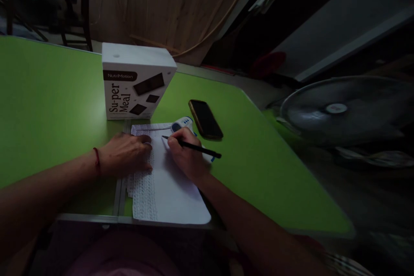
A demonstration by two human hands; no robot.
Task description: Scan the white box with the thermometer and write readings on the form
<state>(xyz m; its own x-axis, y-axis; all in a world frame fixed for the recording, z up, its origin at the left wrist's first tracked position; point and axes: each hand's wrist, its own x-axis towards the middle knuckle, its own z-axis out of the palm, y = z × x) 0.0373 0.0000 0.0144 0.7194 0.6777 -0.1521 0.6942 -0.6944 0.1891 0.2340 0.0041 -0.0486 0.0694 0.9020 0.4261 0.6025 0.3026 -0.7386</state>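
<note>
Right hand (184, 155) grips a black pen (194, 147), its tip touching a white sheet of paper (174, 189) just beyond the fingers. Left hand (127, 153) lies flat and relaxed, fingers spread on the sheet's lacy left edge (144, 189), holding nothing; a red string bracelet (96, 160) circles its wrist. The paper rests on a bright green table (48, 108), reaching toward the near metal rim.

Just past the right hand's knuckles, a white and blue device (181, 123) peeks out, partly hidden. Beyond and to the right of it lies a dark smartphone (205, 119), face up. Ahead of the left hand stands a white box printed "NutriMotion Su-per Meal" (134, 82).

Far right of the right hand, off the table, a fan (339, 110) sits in a dim room. Wooden panelling (168, 4) and a dark chair (76, 8) stand behind the table.
</note>
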